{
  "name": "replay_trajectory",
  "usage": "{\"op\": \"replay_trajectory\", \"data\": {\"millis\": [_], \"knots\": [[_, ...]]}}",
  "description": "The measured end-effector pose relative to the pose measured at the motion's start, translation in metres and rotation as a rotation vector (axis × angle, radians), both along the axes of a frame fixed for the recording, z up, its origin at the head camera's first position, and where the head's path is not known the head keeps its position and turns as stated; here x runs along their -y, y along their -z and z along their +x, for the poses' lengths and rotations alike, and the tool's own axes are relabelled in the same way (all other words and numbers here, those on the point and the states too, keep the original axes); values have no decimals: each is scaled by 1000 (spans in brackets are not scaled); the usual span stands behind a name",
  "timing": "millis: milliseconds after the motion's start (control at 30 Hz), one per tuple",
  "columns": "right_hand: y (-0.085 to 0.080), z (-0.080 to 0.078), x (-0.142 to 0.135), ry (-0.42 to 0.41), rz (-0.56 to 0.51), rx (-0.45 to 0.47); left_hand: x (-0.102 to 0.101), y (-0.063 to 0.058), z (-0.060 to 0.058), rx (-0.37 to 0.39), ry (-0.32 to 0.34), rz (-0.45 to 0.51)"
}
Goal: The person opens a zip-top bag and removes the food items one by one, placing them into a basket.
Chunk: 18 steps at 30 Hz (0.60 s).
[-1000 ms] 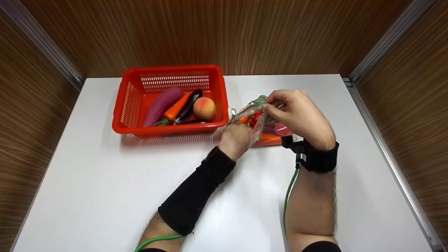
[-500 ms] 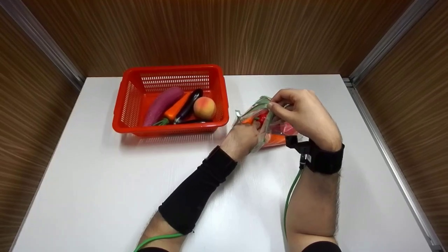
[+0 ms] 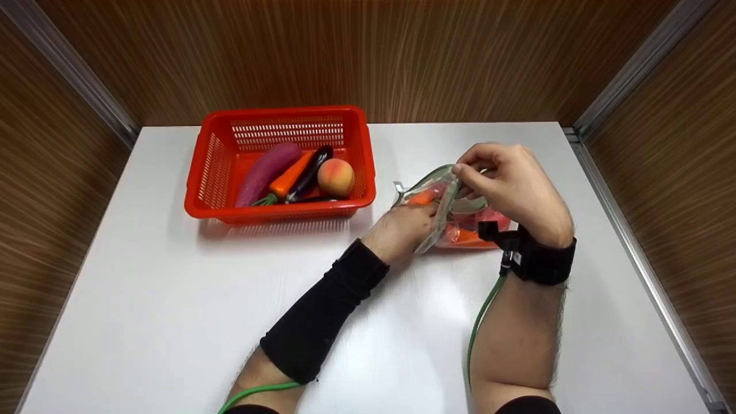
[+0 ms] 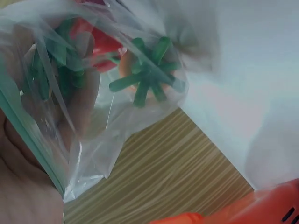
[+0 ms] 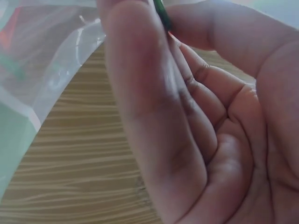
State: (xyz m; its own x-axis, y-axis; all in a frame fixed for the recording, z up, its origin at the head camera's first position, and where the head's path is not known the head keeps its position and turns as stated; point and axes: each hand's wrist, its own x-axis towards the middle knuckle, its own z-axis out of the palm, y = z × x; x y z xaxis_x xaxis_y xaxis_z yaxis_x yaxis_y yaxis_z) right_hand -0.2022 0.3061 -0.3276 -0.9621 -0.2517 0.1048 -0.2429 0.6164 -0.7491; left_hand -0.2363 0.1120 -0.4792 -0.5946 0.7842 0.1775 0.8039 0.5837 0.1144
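Observation:
A clear zip bag (image 3: 440, 230) with a green-edged mouth lies right of the basket; it also shows in the left wrist view (image 4: 100, 154). Inside are a red vegetable (image 4: 100, 44), probably a pepper, and an orange one with star-shaped green leaves (image 4: 148, 74). My left hand (image 3: 405, 227) reaches into the mouth, its fingers curled about green leaves (image 4: 58, 67) that look like a carrot's top; orange (image 3: 422, 197) shows beside the fingers. With thumb and forefinger my right hand (image 3: 509, 178) pinches the bag's upper edge. Plastic blurs the contents.
The red basket (image 3: 282, 210) stands at the back left of the white table (image 3: 172, 322). In it lie a long purple vegetable (image 3: 267, 172), a carrot (image 3: 290, 177), a dark eggplant (image 3: 313, 172) and a peach (image 3: 336, 177). Wood-grain panels (image 3: 368, 57) enclose the table.
Both hands and the bag have shifted rightward, away from the basket. The orange vegetable has moved right along with them. The basket and its contents stay put.

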Motion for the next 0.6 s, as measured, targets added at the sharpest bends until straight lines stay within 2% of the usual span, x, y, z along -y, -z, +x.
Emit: {"op": "replay_trajectory", "data": {"millis": [67,167,600], "knots": [[1,-2,-2,26,1,4,3,-4,0,36,-6,-12],[1,-4,-2,59,5,1,9,-8,0,37,-5,-16],[2,-8,-6,130,-37,-23,34,-33,-7,149,27,162]]}}
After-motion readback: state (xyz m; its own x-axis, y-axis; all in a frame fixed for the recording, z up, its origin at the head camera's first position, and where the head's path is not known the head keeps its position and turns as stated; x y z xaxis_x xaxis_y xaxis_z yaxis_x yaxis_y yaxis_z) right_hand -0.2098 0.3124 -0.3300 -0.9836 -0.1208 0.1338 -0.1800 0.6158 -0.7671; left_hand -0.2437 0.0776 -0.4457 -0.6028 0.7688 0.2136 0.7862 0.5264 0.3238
